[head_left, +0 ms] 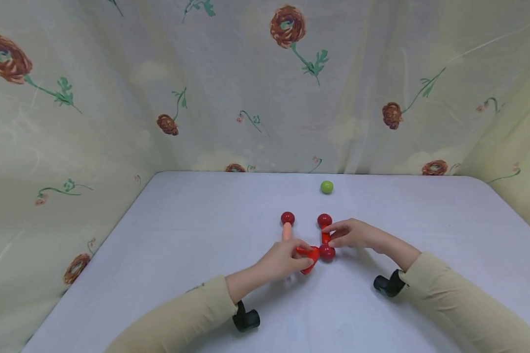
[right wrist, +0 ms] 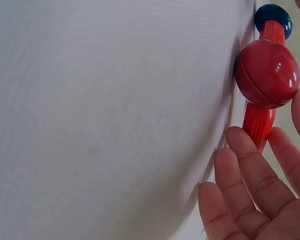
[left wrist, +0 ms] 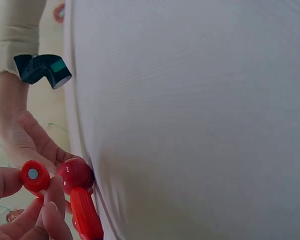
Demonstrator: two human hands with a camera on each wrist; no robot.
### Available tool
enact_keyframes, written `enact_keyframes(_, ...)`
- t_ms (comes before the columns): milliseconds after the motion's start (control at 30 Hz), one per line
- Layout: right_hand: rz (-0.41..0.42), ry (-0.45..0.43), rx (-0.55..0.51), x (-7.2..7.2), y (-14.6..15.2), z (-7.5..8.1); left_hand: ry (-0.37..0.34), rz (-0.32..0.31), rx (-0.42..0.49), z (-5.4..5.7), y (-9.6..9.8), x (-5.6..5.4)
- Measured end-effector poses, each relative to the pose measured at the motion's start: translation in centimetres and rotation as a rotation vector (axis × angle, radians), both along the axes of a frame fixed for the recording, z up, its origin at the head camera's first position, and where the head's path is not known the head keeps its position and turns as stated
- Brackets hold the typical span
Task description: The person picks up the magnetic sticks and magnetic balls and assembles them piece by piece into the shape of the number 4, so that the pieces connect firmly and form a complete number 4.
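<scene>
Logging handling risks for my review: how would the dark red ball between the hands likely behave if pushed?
The dark red ball would probably roll, being round, though the red rods apparently meeting it could hinder that. Its highlights suggest a smooth, perhaps slippery surface.

The head view looks forward and down across the table point(head_left: 181, 235); both wrist views, close and turned sideways, share a red ball point(left wrist: 77, 174).

The red balls point(right wrist: 265, 70) look glossy, the tablecloth point(head_left: 203, 220) matt.
</scene>
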State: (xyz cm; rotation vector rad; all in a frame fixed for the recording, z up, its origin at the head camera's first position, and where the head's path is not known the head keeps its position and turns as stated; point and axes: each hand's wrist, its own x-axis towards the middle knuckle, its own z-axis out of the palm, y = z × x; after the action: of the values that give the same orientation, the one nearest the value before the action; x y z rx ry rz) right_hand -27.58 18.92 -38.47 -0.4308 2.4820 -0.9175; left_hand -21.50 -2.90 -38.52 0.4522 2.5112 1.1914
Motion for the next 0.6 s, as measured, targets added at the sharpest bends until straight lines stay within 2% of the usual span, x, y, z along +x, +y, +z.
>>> enact_keyframes(167,-0.004,0.008,0.001,0.1,0.0,0.1,-0.005,-0.018,0.013,-0.3,0.7,0.0)
enact_keyframes(600,-0.001,0.003,-0.004,0.1,0.0,0.1,-0.02,0.0,-0.034,-0.8,1.8,0.2)
